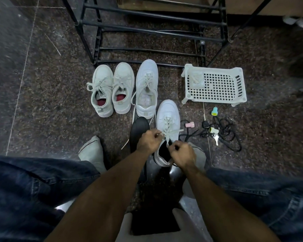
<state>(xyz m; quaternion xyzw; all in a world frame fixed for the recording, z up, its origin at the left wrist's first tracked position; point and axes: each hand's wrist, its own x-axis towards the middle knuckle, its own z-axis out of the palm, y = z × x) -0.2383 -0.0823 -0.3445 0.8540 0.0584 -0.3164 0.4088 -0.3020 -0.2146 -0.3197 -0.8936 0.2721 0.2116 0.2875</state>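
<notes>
The white lace-up sneaker (168, 113) stands on the dark speckled stone floor (51, 102), just beside a black insole (140, 126). Left hand (150, 141) and right hand (182, 154), fingers curled, each pinch its white lace (171, 131).

Matt white sneaker (168, 119), cloth laces (166, 130); speckled polished stone floor (51, 102).
</notes>
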